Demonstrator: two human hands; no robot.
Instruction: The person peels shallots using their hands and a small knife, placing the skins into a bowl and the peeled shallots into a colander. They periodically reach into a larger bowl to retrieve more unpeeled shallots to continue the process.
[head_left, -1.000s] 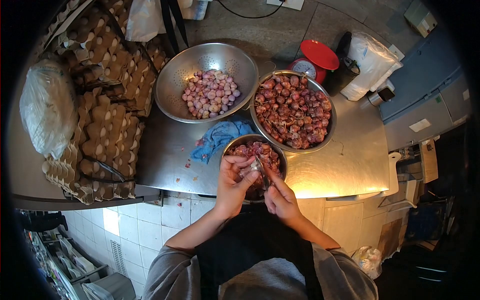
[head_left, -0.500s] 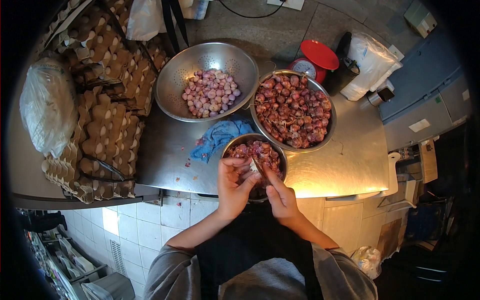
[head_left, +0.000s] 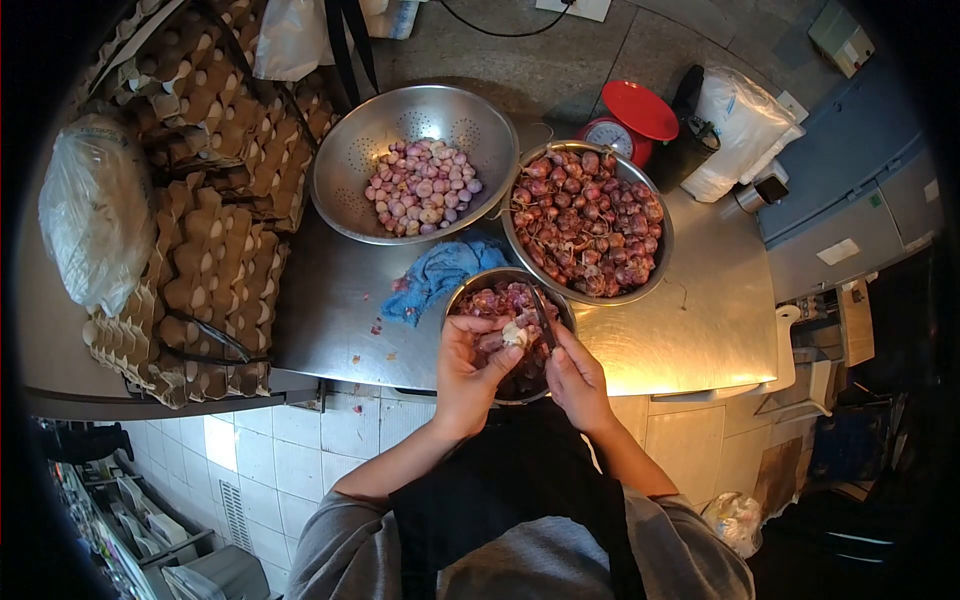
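My left hand (head_left: 470, 370) pinches a pale, partly peeled shallot (head_left: 516, 334) over a small steel bowl (head_left: 451, 300) of reddish skins. In my right hand (head_left: 578, 378) is a knife (head_left: 543, 318), its dark blade pointing up and away, just right of the shallot. Behind the small bowl, to the right, a larger steel bowl (head_left: 664, 256) holds many unpeeled red shallots (head_left: 585, 220). A steel colander (head_left: 340, 180) at the back left contains peeled pinkish shallots (head_left: 424, 185). A crumpled blue cloth (head_left: 440, 275) lies left of the small bowl.
Stacked egg trays (head_left: 215, 290) and a plastic bag (head_left: 98, 215) line the left side. A red scale (head_left: 640, 112) and a white bag (head_left: 735, 130) stand at the back right. Bits of skin lie on the steel table (head_left: 700, 350).
My right hand has moved slightly right, away from the shallot, and the knife now points up more steeply. More of the pale shallot shows in my left hand.
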